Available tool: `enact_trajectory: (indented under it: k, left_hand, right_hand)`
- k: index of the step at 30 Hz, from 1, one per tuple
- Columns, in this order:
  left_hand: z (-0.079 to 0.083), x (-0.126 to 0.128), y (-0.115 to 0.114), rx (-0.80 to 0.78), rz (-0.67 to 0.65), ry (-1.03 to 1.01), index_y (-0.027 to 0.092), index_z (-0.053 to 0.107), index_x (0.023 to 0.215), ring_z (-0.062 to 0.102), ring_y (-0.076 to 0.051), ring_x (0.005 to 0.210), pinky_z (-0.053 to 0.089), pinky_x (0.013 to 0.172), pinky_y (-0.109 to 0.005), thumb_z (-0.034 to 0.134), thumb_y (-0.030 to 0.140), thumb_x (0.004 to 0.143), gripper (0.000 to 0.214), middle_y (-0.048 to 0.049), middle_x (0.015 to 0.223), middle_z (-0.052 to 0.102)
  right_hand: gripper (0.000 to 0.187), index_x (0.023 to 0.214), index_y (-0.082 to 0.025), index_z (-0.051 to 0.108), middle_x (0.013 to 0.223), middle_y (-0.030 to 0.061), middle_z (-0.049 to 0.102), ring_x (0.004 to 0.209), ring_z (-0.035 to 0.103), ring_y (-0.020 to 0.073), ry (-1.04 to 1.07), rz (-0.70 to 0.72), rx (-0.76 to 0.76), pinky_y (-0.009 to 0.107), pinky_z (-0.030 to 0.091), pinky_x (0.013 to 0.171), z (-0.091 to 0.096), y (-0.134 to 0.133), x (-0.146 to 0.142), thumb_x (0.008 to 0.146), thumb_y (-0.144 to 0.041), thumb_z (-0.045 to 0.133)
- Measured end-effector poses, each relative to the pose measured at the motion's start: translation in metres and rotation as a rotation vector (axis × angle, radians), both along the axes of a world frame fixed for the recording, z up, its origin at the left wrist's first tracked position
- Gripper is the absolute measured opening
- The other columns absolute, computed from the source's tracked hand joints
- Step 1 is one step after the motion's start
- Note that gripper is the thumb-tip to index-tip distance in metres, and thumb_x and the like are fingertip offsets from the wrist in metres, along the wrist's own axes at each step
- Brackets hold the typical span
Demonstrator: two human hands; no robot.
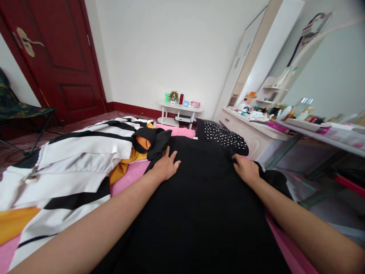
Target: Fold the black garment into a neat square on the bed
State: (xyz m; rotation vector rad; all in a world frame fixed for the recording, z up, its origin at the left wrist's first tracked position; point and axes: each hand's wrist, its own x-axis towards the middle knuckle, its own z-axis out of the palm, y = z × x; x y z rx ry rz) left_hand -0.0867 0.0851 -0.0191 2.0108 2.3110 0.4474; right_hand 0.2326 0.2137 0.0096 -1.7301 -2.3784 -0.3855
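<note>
A black garment (199, 198) lies spread flat on a pink bed sheet (125, 177) in front of me. My left hand (167, 165) rests flat on its upper left part, fingers stretched out. My right hand (245, 168) presses on its upper right edge with the fingers curled down into the cloth. Beyond it lies a black cloth with white dots (222, 135).
A white and black striped garment (76, 160) over orange cloth (14, 224) covers the bed's left side. A red door (59, 57) and folding chair (19, 110) stand at left. A small white table (178, 110) is at the far wall, a cluttered dresser (256, 129) at right.
</note>
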Motion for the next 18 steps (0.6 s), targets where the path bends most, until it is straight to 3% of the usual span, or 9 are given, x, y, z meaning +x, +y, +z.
enact_trajectory:
  k: [5, 10, 13, 18]
  left_hand:
    - [-0.003, -0.002, 0.003, -0.005, 0.021, -0.018, 0.017, 0.032, 0.143, 0.021, -0.035, 0.138, 0.025, 0.11, -0.044, 0.029, 0.05, 0.093, 0.06, -0.0137, 0.154, 0.014]
    - [-0.003, -0.003, 0.004, -0.057, -0.008, -0.016, 0.015, 0.031, 0.143, 0.015, -0.034, 0.14, 0.021, 0.112, -0.043, 0.027, 0.051, 0.093, 0.062, -0.0127, 0.154, 0.017]
    - [-0.002, -0.004, 0.003, -0.084, -0.02, -0.022, 0.015, 0.027, 0.145, 0.01, -0.033, 0.141, 0.019, 0.112, -0.043, 0.024, 0.053, 0.093, 0.065, -0.0128, 0.154, 0.015]
    - [0.004, -0.002, -0.007, -0.149, -0.073, 0.004, 0.016, 0.022, 0.147, 0.006, -0.034, 0.141, 0.014, 0.113, -0.045, 0.022, 0.057, 0.092, 0.069, -0.0131, 0.155, 0.011]
  right_hand:
    - [0.036, 0.119, -0.02, 0.053, 0.117, 0.0128, 0.056, 0.092, 0.059, 0.0272, -0.044, -0.031, 0.132, 0.037, 0.044, 0.073, 0.007, 0.017, -0.005, 0.089, -0.023, 0.034]
    - [0.037, 0.115, -0.02, 0.056, 0.104, 0.0155, 0.058, 0.085, 0.06, 0.0268, -0.067, -0.13, -0.028, 0.039, 0.045, 0.069, -0.012, 0.022, -0.02, 0.091, -0.02, 0.027]
    - [0.043, 0.122, -0.016, 0.052, 0.109, 0.0198, 0.055, 0.097, 0.057, 0.0303, -0.062, -0.127, -0.038, 0.043, 0.046, 0.076, -0.017, 0.012, -0.025, 0.093, -0.021, 0.02]
    - [0.047, 0.137, -0.019, 0.04, 0.132, 0.0196, 0.044, 0.122, 0.041, 0.0343, -0.1, -0.061, -0.086, 0.048, 0.041, 0.091, -0.02, -0.03, -0.019, 0.095, -0.034, 0.028]
